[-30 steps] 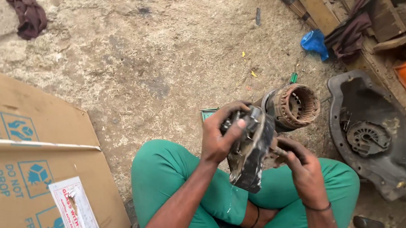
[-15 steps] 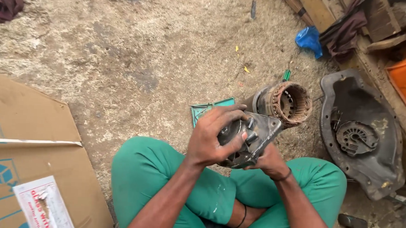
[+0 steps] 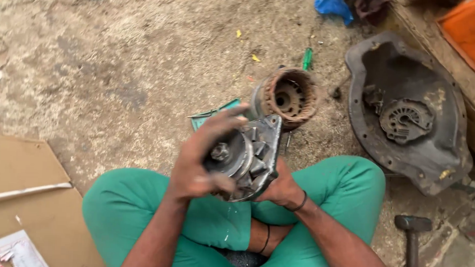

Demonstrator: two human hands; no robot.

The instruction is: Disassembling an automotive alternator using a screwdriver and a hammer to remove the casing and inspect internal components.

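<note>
Grey cast-metal alternator end housing with pulley [image 3: 250, 157]: being gripped over the lap, left hand [image 3: 202, 161] clasping its pulley face, right hand [image 3: 283, 188] cupping beneath; rusty copper-wound stator [image 3: 289, 96] already separated, lying just beyond; pulley still mounted

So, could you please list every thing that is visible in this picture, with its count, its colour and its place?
metal housing with pulley: one, grey, held in both hands above the lap
round winding part: one, rusty brown, on the ground just beyond the hands
flat green piece: one, green, on the ground behind the left hand
screwdriver: one, green handle, on the ground beyond the winding part
metal cover pan: one, dark grey, on the ground at right, a round part inside it
hammer: one, dark, lower right
cardboard: flattened, brown, lower left
blue bag: one, top edge
left hand: on the housing's front
right hand: under the housing
</note>
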